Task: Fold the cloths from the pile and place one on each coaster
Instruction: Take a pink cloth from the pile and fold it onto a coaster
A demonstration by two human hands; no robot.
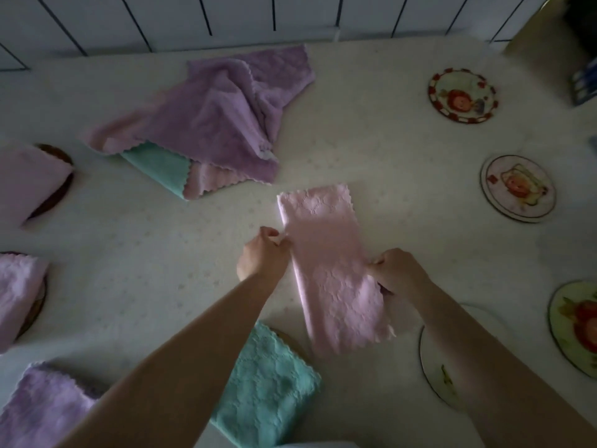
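I pinched a long pink cloth [326, 266] at mid-length, my left hand [263, 257] gripping its left edge, my right hand [395, 271] its right; the pile [206, 124] lay beyond it. Mid-fold, I judged: next, halve it again, then a bare coaster [517, 188] to its right

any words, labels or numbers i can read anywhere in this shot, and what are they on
No readable text anywhere.
Coasters at right: cartoon pictures only, no words visible.
Dark blue item at the right edge: pale patches that might be print, too blurred to read.
Pink cloth and the pile: embossed pattern only, no labels.
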